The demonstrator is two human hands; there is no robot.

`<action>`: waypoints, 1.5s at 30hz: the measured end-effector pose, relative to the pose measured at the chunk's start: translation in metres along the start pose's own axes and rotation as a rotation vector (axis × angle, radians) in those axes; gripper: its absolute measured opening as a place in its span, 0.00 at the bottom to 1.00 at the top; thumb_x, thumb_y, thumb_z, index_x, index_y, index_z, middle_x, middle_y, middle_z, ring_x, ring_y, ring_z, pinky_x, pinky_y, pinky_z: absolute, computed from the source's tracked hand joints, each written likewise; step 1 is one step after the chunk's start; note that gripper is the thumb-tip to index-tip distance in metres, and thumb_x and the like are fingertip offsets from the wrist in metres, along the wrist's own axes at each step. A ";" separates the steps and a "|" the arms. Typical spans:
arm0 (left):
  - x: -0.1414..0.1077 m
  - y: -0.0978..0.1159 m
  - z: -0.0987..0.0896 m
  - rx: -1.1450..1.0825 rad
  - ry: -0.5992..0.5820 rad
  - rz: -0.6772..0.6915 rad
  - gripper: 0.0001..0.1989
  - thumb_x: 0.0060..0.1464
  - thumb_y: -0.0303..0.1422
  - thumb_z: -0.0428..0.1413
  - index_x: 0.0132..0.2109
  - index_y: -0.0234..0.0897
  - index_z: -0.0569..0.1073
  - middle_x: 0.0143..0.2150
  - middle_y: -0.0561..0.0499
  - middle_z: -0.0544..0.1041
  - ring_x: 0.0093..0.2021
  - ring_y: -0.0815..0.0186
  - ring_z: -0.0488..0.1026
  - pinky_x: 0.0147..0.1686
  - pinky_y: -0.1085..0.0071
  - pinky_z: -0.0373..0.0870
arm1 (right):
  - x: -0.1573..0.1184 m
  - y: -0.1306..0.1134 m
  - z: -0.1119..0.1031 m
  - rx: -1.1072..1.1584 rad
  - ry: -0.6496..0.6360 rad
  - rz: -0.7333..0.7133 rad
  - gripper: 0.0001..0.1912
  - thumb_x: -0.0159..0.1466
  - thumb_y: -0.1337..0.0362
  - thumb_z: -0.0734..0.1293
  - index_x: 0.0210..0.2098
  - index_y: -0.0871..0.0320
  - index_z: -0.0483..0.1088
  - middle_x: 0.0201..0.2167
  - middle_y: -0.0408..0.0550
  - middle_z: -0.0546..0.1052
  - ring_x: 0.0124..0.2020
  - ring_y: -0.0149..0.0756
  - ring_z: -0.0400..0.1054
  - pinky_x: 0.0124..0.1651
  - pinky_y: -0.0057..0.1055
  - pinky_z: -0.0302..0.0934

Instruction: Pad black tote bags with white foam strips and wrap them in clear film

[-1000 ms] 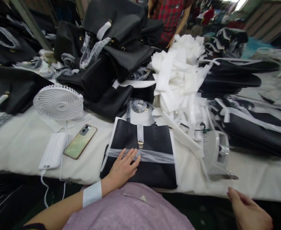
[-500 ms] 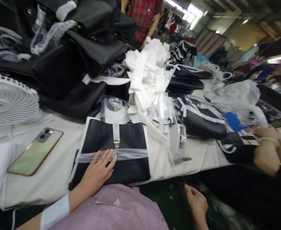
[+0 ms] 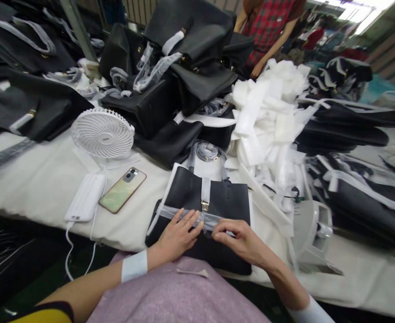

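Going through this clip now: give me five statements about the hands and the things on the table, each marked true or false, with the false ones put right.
1. The left hand rests on the black handbag. True.
2. The right hand is beyond the table's edge, away from the handbag. False: it is over the handbag, by the translucent strip.
3. The smartphone lies between the white power bank and the handbag. True.
4. The white fan stands to the right of the handbag. False: it stands to the left, farther back than the smartphone.
5. The handbag's buckle is black. False: it is gold-coloured.
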State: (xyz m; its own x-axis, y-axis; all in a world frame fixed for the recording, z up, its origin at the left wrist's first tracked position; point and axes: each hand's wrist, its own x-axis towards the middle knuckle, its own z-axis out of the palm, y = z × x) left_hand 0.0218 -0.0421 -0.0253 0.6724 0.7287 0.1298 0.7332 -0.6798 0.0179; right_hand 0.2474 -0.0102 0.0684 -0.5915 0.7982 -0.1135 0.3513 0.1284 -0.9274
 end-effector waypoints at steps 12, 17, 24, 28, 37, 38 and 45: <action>0.000 -0.001 0.008 -0.013 0.029 -0.023 0.24 0.62 0.41 0.49 0.63 0.41 0.61 0.68 0.42 0.60 0.69 0.57 0.54 0.68 0.52 0.42 | 0.057 0.047 0.019 -0.416 -0.060 0.209 0.15 0.64 0.59 0.63 0.25 0.58 0.73 0.20 0.41 0.72 0.24 0.32 0.65 0.28 0.27 0.51; 0.000 -0.001 0.007 -0.018 0.028 -0.031 0.26 0.61 0.41 0.51 0.64 0.40 0.60 0.68 0.38 0.59 0.69 0.53 0.54 0.67 0.52 0.45 | 0.065 0.046 0.023 -0.511 -0.031 0.328 0.15 0.61 0.56 0.66 0.21 0.57 0.73 0.18 0.44 0.72 0.23 0.34 0.66 0.25 0.28 0.49; -0.001 0.000 0.005 -0.026 0.015 -0.100 0.32 0.58 0.43 0.56 0.66 0.44 0.57 0.70 0.35 0.52 0.70 0.47 0.50 0.65 0.51 0.49 | 0.072 0.044 0.030 -0.602 0.010 0.453 0.17 0.58 0.55 0.68 0.16 0.56 0.71 0.17 0.49 0.73 0.23 0.38 0.69 0.25 0.30 0.47; 0.001 0.001 -0.002 0.055 0.019 -0.043 0.28 0.61 0.43 0.51 0.65 0.41 0.59 0.71 0.39 0.52 0.69 0.51 0.50 0.66 0.46 0.44 | 0.072 0.042 0.032 -0.629 0.020 0.467 0.19 0.59 0.56 0.66 0.15 0.56 0.69 0.17 0.50 0.73 0.23 0.39 0.69 0.25 0.30 0.47; 0.002 0.006 0.000 0.231 0.058 0.051 0.21 0.66 0.36 0.44 0.62 0.32 0.65 0.63 0.41 0.65 0.61 0.57 0.58 0.60 0.54 0.58 | 0.069 0.040 0.035 -0.633 0.071 0.511 0.15 0.58 0.60 0.64 0.18 0.57 0.71 0.19 0.51 0.75 0.26 0.39 0.71 0.26 0.29 0.50; 0.002 0.006 0.001 0.227 0.053 0.065 0.21 0.66 0.36 0.43 0.61 0.32 0.66 0.61 0.42 0.67 0.59 0.58 0.59 0.59 0.56 0.59 | 0.069 0.040 0.035 -0.629 0.076 0.511 0.14 0.58 0.60 0.65 0.18 0.57 0.72 0.19 0.51 0.75 0.26 0.39 0.72 0.26 0.28 0.50; 0.003 0.003 0.004 0.152 0.045 0.079 0.21 0.65 0.37 0.46 0.60 0.30 0.66 0.56 0.41 0.70 0.58 0.57 0.62 0.58 0.59 0.57 | 0.067 0.043 0.037 -0.596 0.105 0.508 0.14 0.57 0.58 0.66 0.18 0.57 0.72 0.19 0.50 0.74 0.25 0.39 0.70 0.27 0.29 0.49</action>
State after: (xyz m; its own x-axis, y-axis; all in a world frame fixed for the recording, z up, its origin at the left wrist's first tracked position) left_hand 0.0267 -0.0416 -0.0287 0.7257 0.6669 0.1688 0.6875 -0.7117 -0.1443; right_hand 0.1960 0.0271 0.0080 -0.1930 0.8915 -0.4099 0.9072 0.0030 -0.4206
